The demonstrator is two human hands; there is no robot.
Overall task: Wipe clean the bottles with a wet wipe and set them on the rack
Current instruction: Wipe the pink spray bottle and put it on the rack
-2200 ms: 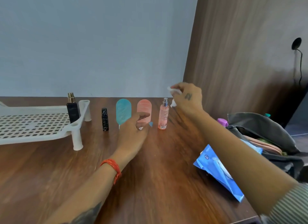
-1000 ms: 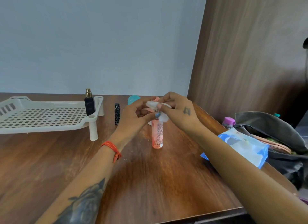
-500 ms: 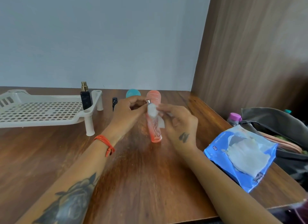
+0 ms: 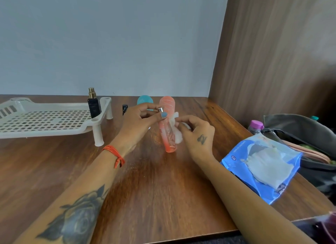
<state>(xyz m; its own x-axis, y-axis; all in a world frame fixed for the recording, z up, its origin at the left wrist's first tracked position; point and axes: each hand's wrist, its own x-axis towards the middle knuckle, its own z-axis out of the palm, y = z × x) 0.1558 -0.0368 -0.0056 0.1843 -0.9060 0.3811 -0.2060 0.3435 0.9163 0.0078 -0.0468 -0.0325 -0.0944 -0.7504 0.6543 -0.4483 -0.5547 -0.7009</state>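
- The pink spray bottle (image 4: 169,134) stands on the wooden table (image 4: 163,189) near its middle, tilted a little, its base touching the tabletop.
- The left hand (image 4: 138,123) pinches the bottle's silver cap between thumb and fingertips, coming at it from the left side.
- The right hand (image 4: 197,134) is on the bottle's right, fingers curled around a white wet wipe (image 4: 177,133) that is pressed against the bottle's side.
- Just behind the bottle stand a pink oval container (image 4: 168,101) and a teal oval container (image 4: 144,100), both partly hidden by the left hand.
- A small black tube (image 4: 125,108) stands left of those, mostly covered by the left hand.
- A black perfume bottle (image 4: 93,105) with a gold top stands at the right end of the white rack (image 4: 45,120); whether it is on or just behind the rack I cannot tell.
- The rack sits on the table's left side, well apart from the pink bottle.
- A blue wipes pack (image 4: 261,167) lies near the table's right edge, with a white wipe showing at its opening.
- A grey bag (image 4: 300,127) lies beyond the pack, with a purple-capped bottle (image 4: 255,126) beside it.
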